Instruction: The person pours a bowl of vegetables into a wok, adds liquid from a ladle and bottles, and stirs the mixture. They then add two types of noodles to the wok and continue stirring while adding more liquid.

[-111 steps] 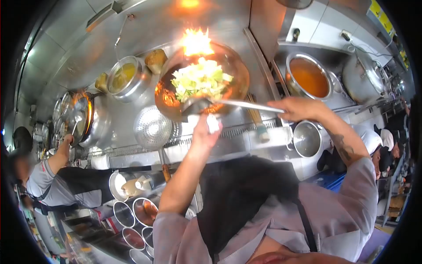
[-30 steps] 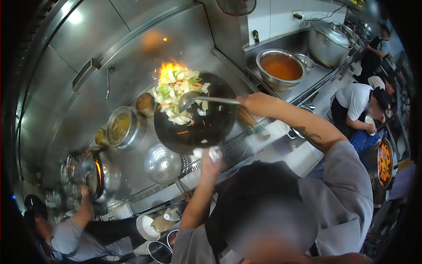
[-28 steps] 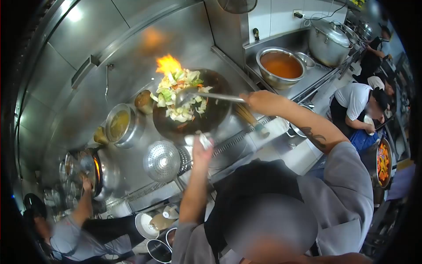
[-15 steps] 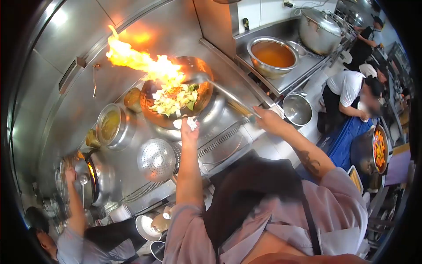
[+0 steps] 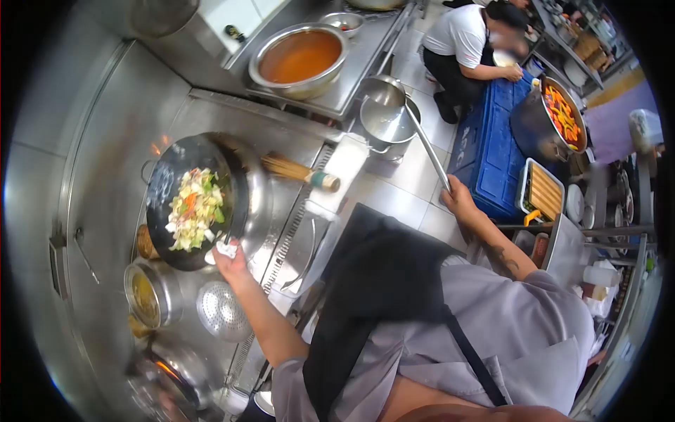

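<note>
My left hand (image 5: 232, 263) is closed on a white cloth (image 5: 226, 249) at the near rim of a black wok (image 5: 163, 224). Chopped cabbage (image 5: 199, 205) with bits of orange and green lies in the wok, which tilts over the burner. Out to the right, my right hand (image 5: 461, 201) grips the end of a long-handled ladle (image 5: 429, 146). The ladle's bowl overlaps a round metal pot (image 5: 395, 129) in this view. Small flames (image 5: 160, 145) show behind the wok's far rim.
A bamboo brush (image 5: 299, 172) lies right of the wok. A perforated strainer (image 5: 223, 311) and a pot of yellowish liquid (image 5: 145, 295) sit nearer. A big bowl of orange liquid (image 5: 299, 62) stands behind. One person (image 5: 460, 42) bends by a blue cooler (image 5: 489, 151).
The large flame over the wok has shrunk to small tongues. The ladle has left the wok and swung right over the metal pot. My view has turned right.
</note>
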### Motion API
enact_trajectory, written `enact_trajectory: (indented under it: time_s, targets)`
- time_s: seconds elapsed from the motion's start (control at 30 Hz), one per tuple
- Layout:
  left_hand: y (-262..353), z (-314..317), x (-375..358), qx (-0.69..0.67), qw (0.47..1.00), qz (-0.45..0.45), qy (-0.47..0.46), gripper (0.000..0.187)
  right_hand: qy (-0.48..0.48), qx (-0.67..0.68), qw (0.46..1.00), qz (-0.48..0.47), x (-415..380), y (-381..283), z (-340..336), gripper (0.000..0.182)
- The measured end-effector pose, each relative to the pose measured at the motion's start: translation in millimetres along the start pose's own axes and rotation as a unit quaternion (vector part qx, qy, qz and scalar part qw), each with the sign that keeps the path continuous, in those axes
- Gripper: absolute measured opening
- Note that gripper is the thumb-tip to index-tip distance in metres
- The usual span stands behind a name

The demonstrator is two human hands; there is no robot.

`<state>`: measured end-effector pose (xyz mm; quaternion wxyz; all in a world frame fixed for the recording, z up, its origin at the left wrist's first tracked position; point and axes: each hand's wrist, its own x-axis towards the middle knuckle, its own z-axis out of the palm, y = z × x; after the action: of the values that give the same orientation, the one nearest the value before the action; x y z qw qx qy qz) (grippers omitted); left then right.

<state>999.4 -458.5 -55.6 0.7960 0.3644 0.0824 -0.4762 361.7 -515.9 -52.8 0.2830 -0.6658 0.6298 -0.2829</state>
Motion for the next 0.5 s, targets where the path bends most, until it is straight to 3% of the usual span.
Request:
enact_trajectory:
  time_s: [0.07,0.2,0.3,0.43,0.5]
  targets:
    - [1,-2,1,-0.001,1.000,-0.010,0.009,0.023,-0.025,-0.061,0.997,0.051,24,21,0,0.024]
    - [-5,12,-22,0.062,0.995,0.075,0.023,0.020,-0.010,-0.111,0.991,0.074,80,66,21,0.024]
    - [-9,10,-55,0.081,0.982,0.104,0.137,0.025,-0.045,-0.131,0.981,0.136,113,80,28,0.025]
    - [-19,-7,-107,0.158,0.968,0.139,0.139,0.033,-0.043,-0.131,0.978,0.158,130,106,44,0.022]
    - [-27,-4,-135,0.164,0.949,0.141,0.230,0.042,-0.080,-0.119,0.976,0.164,133,109,47,0.022]
